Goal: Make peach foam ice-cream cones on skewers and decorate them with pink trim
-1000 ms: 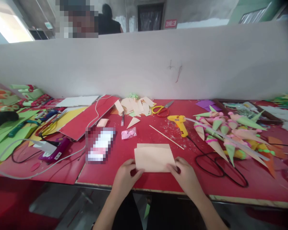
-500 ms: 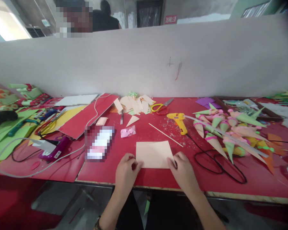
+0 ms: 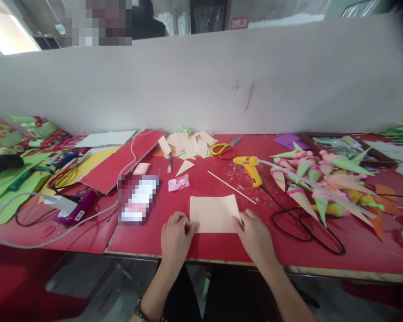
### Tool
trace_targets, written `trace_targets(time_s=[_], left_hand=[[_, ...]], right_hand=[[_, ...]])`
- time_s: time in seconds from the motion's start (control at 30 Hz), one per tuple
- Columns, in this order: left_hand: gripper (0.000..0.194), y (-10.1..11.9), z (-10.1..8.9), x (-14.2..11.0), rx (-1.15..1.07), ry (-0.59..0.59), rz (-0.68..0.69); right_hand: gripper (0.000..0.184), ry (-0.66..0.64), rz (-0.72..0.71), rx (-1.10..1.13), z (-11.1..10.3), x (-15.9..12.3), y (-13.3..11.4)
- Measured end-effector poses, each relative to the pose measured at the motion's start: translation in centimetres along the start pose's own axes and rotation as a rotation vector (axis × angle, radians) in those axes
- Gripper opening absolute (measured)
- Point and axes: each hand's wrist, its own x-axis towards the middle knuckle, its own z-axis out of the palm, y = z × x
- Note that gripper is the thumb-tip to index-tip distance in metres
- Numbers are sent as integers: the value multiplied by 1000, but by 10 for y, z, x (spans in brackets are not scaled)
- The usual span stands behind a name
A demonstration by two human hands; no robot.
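A peach-coloured rectangular sheet of paper [image 3: 214, 213] lies on the red table in front of me. My left hand [image 3: 177, 230] pinches its left side near the lower corner, thumb on top. At the opposite side my right hand [image 3: 255, 228] holds the lower right edge, its thumb on the paper too; the fingers beneath are partly hidden. Just beyond the sheet lie a thin wooden stick [image 3: 231, 187] and a small pack of pink pieces [image 3: 178, 183]. A yellow glue gun [image 3: 250, 167] rests on its side to the right of the stick.
Scissors [image 3: 226, 148] and a heap of peach paper scraps [image 3: 190, 144] lie along the white partition [image 3: 188, 89]. Paper cones with pink trim [image 3: 309, 179] are piled right, by the glue gun's black cable [image 3: 289, 235]. Left are a phone [image 3: 139, 199] and a purple power strip [image 3: 75, 208].
Both hands keep their grip on the peach paper, which stays in nearly the same place. The whole view has shifted slightly.
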Motion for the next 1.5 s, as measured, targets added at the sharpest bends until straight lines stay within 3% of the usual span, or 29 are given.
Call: trace_targets(time_s=[0.33, 0.67, 0.9, 1.0, 1.1, 1.23, 1.4, 1.5], left_hand=[[29, 4, 0, 2, 88, -44, -10], [30, 0, 0, 0, -16, 0, 14], [21, -11, -4, -2, -150, -72, 148], [17, -15, -5, -4, -185, -115, 208], [17, -15, -8, -9, -225, -145, 244], [27, -13, -14, -17, -230, -183, 287], [26, -20, -11, -20, -254, -158, 340], [19, -22, -5, -18, -277, -80, 309]], right_hand=[[27, 38, 21, -23, 0, 0, -2], [30, 50, 9, 39, 1, -1, 2], [31, -90, 73, 281, -6, -1, 9], [24, -179, 3, 479, -10, -3, 19], [20, -238, -162, 629, -14, -5, 29], [19, -309, -315, 636, -15, -7, 34], [24, -315, -309, 646, -15, -8, 33], [27, -278, -212, 647, -14, -8, 30]])
